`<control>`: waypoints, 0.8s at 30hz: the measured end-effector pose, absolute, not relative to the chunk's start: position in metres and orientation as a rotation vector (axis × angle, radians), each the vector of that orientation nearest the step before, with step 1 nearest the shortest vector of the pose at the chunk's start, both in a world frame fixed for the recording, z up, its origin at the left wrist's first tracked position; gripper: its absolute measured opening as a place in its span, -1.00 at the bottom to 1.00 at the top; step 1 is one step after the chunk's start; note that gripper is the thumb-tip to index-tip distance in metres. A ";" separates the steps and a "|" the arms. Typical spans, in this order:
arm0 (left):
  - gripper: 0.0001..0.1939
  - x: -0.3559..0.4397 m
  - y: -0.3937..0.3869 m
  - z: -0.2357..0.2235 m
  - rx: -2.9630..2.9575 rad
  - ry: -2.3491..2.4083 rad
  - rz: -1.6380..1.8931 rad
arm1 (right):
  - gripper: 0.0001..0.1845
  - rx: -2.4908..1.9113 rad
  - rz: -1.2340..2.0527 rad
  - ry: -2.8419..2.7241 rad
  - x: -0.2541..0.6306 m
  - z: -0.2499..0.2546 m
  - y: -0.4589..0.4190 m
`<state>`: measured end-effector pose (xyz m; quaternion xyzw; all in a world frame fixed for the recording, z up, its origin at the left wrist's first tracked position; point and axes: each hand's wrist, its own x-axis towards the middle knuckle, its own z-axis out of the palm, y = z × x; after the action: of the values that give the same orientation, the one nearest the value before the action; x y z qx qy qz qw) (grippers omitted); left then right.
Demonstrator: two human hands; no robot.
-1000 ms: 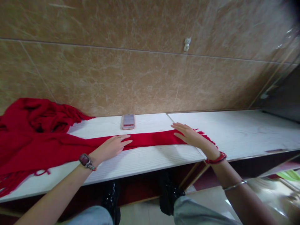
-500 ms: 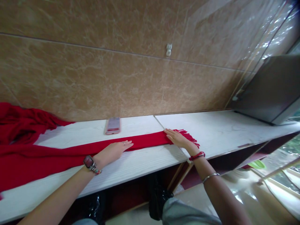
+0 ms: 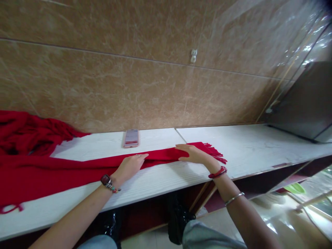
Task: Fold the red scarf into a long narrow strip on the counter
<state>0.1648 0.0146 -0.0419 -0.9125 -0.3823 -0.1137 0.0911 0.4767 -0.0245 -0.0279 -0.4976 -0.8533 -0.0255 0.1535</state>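
Note:
A red scarf [image 3: 163, 154], folded into a long narrow strip, runs along the white countertop [image 3: 111, 147], its fringed end to the right. My left hand [image 3: 131, 168] is closed on the strip near its middle, with some fingertips tucked out of sight. Closer to the fringe, my right hand [image 3: 193, 154] holds the scarf across its width, thumb on the near side and fingers on the far side. Between both hands a lengthwise crease shows in the cloth. The scarf widens toward the left.
A bunched red cloth [image 3: 33, 133] lies against the tiled wall at the left. A phone [image 3: 131, 138] rests behind the strip. At the far right stands a dark grey box-like object [image 3: 303, 103]. Open shelves lie under the counter's front edge, and a green bowl [image 3: 295, 188] is lower right.
Both hands have gone from lying flat on the scarf to gripping it. The right hand has slid left from the fringe, and a crease has appeared in the strip. The camera view has also shifted.

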 end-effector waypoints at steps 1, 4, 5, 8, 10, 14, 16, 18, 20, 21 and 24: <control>-0.63 0.165 0.013 -0.040 -2.695 -1.176 -0.344 | -0.47 -1.411 -0.039 -2.515 0.469 -0.026 -0.026; -0.64 0.167 0.009 -0.037 -2.679 -1.223 -0.335 | -0.53 -1.486 -0.083 -2.577 0.459 -0.027 -0.029; -0.64 0.168 0.008 -0.037 -2.687 -1.216 -0.331 | -0.54 -1.517 -0.127 -2.567 0.460 -0.029 -0.029; -0.63 0.168 0.009 -0.041 -2.747 -1.119 -0.312 | -0.52 -1.512 -0.255 -2.563 0.472 -0.038 -0.028; -0.61 0.166 0.012 -0.045 -2.795 -1.054 -0.259 | -0.47 -1.467 -0.325 -2.540 0.481 -0.044 -0.027; -0.51 0.159 0.019 -0.051 -2.886 -0.990 -0.153 | -0.43 -1.396 -0.378 -2.483 0.492 -0.054 -0.027; -0.41 0.155 0.021 -0.050 -2.918 -0.976 -0.124 | -0.45 -1.386 -0.380 -2.489 0.495 -0.058 -0.027; -0.32 0.150 0.021 -0.046 -2.942 -1.001 -0.057 | -0.46 -1.380 -0.364 -2.505 0.496 -0.060 -0.027; -0.26 0.147 0.021 -0.040 -2.968 -1.038 0.016 | -0.46 -1.378 -0.332 -2.509 0.497 -0.062 -0.027; -0.23 0.145 0.020 -0.038 -2.983 -1.050 0.044 | -0.47 -1.379 -0.312 -2.509 0.498 -0.062 -0.027; -0.16 0.142 0.018 -0.032 -3.018 -1.047 0.091 | -0.49 -1.380 -0.259 -2.510 0.498 -0.064 -0.026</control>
<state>0.1423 0.0183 -0.0317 -0.9440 -0.3275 0.0286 -0.0273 0.4984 -0.0263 -0.0639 -0.4755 -0.8651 -0.0893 0.1323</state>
